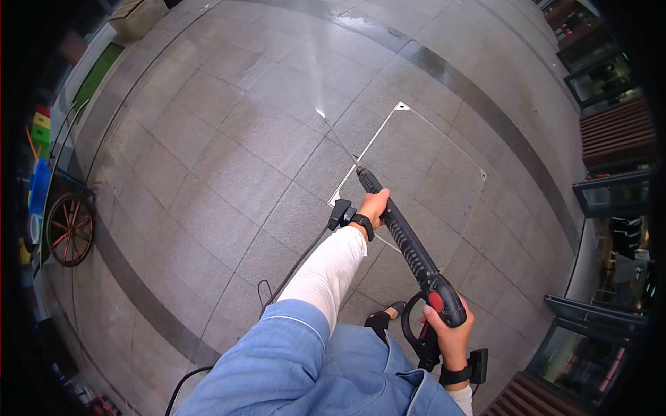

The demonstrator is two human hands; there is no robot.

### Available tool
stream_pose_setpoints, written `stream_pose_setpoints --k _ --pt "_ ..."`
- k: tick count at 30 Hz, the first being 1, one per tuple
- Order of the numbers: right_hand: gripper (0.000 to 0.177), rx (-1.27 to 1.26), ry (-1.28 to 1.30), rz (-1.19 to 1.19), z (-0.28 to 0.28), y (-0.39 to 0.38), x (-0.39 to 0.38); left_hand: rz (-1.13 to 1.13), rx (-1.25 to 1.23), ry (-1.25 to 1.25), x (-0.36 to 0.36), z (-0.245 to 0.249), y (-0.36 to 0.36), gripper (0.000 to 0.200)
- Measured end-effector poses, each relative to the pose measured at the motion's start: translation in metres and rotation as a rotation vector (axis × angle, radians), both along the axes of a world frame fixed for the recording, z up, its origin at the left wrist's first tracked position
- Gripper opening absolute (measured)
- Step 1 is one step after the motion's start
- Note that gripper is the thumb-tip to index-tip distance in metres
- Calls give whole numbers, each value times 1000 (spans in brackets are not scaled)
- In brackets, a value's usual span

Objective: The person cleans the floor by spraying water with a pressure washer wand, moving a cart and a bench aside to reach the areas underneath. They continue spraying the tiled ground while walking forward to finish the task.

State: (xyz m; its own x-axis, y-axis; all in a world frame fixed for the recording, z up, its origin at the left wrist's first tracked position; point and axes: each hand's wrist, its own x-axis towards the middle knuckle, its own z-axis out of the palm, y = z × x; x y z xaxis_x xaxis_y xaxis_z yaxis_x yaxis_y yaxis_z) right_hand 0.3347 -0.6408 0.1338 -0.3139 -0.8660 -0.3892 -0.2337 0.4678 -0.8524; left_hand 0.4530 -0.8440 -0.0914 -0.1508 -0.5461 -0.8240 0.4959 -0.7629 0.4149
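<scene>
A long black pressure washer gun (409, 243) with a red round mark near its rear runs diagonally in front of me. My left hand (375, 207) wraps round its ribbed barrel. At the rear, my right hand (451, 335) is closed round the grip below the red mark, where the trigger is partly hidden. A thin metal lance (342, 143) reaches forward from the barrel. White water spray (318, 87) leaves its tip and fans out over the paving. Both wrists wear black straps with small devices.
Wet grey paving slabs (229, 194) spread all round, with a metal-edged access cover (423, 173) under the lance. A black cable (295, 267) hangs beside my left arm. At the left stands a cart with a spoked wheel (69, 229); glass doors (583, 360) line the right.
</scene>
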Motion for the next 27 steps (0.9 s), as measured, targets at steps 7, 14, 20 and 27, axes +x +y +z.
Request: stream_pose_setpoints --k 7,14,20,27 --pt "47 28 -1 -14 4 6 9 -68 -7 -11 12 9 1 31" --pt "31 130 -108 97 29 4 17 228 24 -79 62 17 60 33" --pt "29 384 -260 625 9 11 53 633 276 -149 175 -18 250 30" --pt "59 -154 146 1001 10 97 70 910 440 -94 217 29 415 32"
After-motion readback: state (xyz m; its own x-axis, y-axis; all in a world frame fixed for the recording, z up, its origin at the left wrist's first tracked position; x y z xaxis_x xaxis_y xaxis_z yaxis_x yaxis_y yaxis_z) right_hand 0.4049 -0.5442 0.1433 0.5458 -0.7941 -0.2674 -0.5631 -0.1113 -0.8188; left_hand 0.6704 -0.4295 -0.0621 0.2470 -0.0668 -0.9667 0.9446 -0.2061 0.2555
